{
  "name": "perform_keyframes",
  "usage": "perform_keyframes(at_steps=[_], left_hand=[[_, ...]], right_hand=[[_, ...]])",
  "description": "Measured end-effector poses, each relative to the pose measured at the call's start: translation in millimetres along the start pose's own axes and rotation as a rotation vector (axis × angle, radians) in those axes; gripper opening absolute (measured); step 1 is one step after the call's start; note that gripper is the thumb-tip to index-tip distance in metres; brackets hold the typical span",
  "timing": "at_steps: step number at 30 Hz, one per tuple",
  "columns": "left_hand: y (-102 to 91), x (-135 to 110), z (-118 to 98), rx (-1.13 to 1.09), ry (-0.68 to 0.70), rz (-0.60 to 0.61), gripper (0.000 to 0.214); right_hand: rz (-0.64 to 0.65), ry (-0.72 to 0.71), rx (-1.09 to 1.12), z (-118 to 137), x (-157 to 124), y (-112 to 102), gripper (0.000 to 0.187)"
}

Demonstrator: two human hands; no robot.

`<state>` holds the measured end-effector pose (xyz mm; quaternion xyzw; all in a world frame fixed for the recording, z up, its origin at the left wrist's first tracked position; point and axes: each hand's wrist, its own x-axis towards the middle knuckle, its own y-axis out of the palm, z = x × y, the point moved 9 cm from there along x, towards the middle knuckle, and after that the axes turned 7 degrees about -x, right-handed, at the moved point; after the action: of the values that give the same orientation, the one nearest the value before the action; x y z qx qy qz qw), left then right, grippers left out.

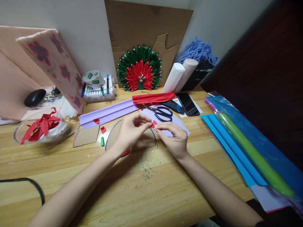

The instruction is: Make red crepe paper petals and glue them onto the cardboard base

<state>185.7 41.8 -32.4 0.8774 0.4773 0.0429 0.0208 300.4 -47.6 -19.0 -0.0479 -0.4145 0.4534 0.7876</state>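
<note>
My left hand [131, 129] and my right hand [172, 138] meet over the middle of the wooden table [146, 186]. Both pinch a small red paper piece [153, 124] between their fingertips. Under them lies a cardboard disc with a blue edge [111, 138]. Black scissors [161, 113] lie just beyond my fingers on a pale lilac sheet [183, 127]. A lilac crepe paper strip [106, 115] and a red crepe fold [153, 97] lie behind. Two small red scraps [103, 129] rest near the strip.
A glass bowl with red paper scraps [41, 129] stands at left. A green-and-red paper rosette [140, 72] leans on cardboard at the back. Marker pens [98, 91], a phone [188, 104], white rolls [175, 77], and blue sheets with a green roll [251, 151] lie around.
</note>
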Motion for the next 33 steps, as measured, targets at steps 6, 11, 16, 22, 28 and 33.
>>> perform_keyframes(at_steps=[6,11,16,22,28,33], left_hand=[[1.4,-5,-14,0.216,0.178,0.005,0.005],[-0.5,-1,-7,0.052,0.092,0.002,0.006],[-2.6,1,-8,0.062,0.085,0.004,0.006],[-11.7,2,-8,0.022,0.088,-0.04,0.01],[-8.0,-1,-10,0.076,0.107,-0.027,0.007],[-7.9,0,-6,0.034,0.081,-0.027,0.008]], right_hand=[[-0.005,-0.003,-0.012,2,0,-1,0.015],[-0.005,0.006,0.015,3,1,-1,0.014],[-0.008,0.026,0.026,1,1,0,0.013],[0.0,0.096,0.076,-8,-2,3,0.012],[-0.014,0.21,0.116,-20,-7,5,0.015],[0.026,0.253,0.098,-24,-6,9,0.011]])
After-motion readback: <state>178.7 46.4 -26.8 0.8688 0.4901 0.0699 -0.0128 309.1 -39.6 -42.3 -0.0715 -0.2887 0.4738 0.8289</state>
